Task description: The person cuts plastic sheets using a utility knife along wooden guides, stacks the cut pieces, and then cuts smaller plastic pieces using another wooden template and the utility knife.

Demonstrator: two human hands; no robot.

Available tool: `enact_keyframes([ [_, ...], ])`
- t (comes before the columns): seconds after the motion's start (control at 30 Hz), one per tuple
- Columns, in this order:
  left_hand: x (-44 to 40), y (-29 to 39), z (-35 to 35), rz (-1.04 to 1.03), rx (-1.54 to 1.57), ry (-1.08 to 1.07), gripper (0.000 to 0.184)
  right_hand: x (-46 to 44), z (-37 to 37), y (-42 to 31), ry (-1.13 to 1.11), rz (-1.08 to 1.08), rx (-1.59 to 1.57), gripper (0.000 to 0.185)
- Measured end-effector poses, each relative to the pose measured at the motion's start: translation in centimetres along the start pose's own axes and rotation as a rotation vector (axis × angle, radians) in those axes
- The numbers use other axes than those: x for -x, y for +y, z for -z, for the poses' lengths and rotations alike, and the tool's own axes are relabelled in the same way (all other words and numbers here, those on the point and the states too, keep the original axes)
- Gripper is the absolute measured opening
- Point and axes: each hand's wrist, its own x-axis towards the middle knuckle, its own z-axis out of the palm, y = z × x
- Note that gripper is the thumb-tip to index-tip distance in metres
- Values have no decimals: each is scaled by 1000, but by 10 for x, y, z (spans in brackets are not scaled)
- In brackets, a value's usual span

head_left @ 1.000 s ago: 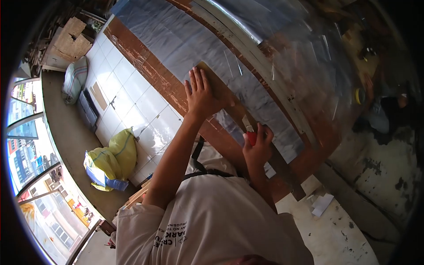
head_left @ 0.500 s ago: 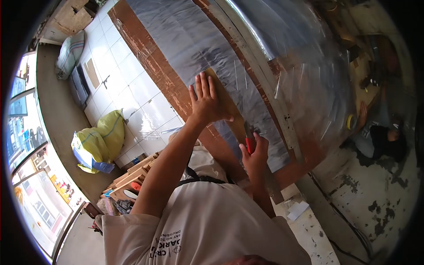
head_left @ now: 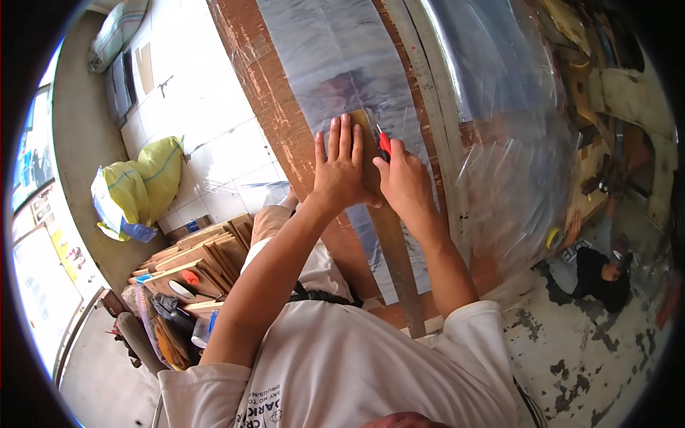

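Note:
My left hand [head_left: 340,171] lies flat with its fingers stretched out, pressing on a long, narrow straight strip [head_left: 394,246], brownish with a worn edge. Under the strip is a grey printed sheet [head_left: 314,43] with a wavy, water-like pattern, spread over a scratched brown board [head_left: 250,68]. My right hand [head_left: 408,184] grips a red-handled cutter knife [head_left: 385,143]. Its blade points away from me, beside the strip's right edge near the far end. Whether the tip touches the sheet I cannot tell.
Clear plastic sheeting [head_left: 514,171] covers the surface on the right. Beyond it, another person [head_left: 589,274] is low by the floor near a tape roll [head_left: 554,237]. At left are a yellow sack [head_left: 146,182], stacked wood pieces [head_left: 196,260] and white floor tiles [head_left: 207,114].
My right hand has moved the cutter knife away from my body, from beyond my left thumb to near the strip's far end. My left hand stays flat on the strip. The view has shifted.

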Motion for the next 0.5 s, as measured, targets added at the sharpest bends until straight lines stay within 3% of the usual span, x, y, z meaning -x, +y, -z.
enact_keyframes([
  [0.13, 0, -8, -22, -62, 85, 166, 148, -1, -2, -12, -67, -46, 64, 28],
  [0.2, -2, -9, -27, -91, 84, 268, 134, -1, -2, -19, -128, -88, 82, 27],
  [0.3, -1, -10, -27, -87, 133, 228, 126, -4, -16, -17, -148, -161, 126, 29],
  [0.33, -1, -9, -27, -87, 137, 228, 126, -5, -19, -18, -150, -162, 130, 29],
  [0.4, -2, -10, -29, -52, 21, 202, 148, -7, -21, -23, -178, -194, 186, 26],
  [0.5, -1, -11, -27, -66, 75, 199, 148, -9, -18, -27, -178, -197, 209, 26],
])
